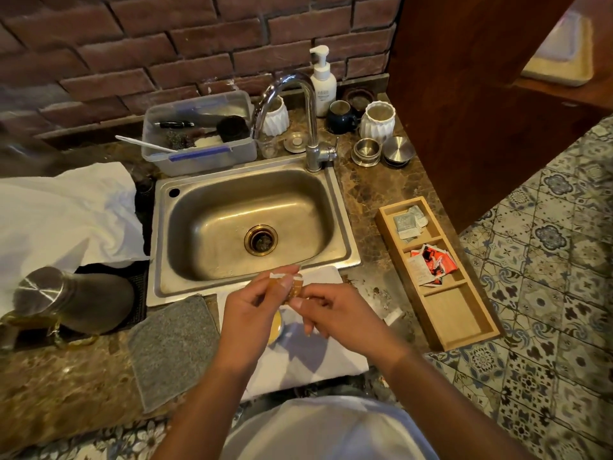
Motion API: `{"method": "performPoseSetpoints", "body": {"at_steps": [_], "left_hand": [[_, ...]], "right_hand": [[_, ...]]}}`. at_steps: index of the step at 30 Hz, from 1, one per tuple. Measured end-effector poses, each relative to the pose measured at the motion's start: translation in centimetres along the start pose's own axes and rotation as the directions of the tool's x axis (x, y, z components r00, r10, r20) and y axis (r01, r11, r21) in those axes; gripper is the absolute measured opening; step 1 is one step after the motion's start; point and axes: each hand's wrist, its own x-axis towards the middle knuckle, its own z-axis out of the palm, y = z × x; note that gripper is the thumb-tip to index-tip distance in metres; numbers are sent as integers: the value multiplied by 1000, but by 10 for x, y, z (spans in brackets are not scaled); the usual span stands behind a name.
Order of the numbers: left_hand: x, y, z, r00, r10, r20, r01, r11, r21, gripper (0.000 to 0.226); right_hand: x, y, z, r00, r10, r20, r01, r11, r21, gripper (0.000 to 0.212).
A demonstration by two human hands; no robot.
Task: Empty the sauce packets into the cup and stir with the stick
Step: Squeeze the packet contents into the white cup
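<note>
**Packet emptying over the cup**

Both hands meet above the cup (276, 328), which stands on a white cloth (335, 356) at the worktop edge and is mostly hidden by the left hand (252, 313). Left grip: pinching the amber sauce packet (293, 287) at its top. Right hand (335, 313): grip pinching the packet's lower end. Recommended: hold the torn opening directly above the cup and squeeze toward it. Further packets lie in the wooden tray (457, 313) beside the sink (248, 224). No stick can be identified.

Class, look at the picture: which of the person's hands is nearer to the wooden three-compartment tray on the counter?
Right. The right hand lies between the wooden three-compartment tray and the left hand, which is farther toward the grey cloth. Both pinch the amber sauce packet.
</note>
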Motion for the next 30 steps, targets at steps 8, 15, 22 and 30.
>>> {"method": "performPoseSetpoints", "body": {"at_steps": [8,15,22,30], "left_hand": [[-3,-17,-3,993,24,-118,-16,997,73,15],[-10,-48,-18,989,83,-122,-59,981,184,12],[-7,-51,-34,999,52,9,-53,980,192,16],[-3,-73,-50,992,-101,80,75,958,275,24]], "right_hand": [[4,0,2,999,-52,0,52,998,-27,18],[6,8,10,999,-11,35,14,995,-94,19],[6,20,31,999,34,-40,-40,989,-145,20],[1,39,46,985,145,-95,-159,975,-156,19]]}}
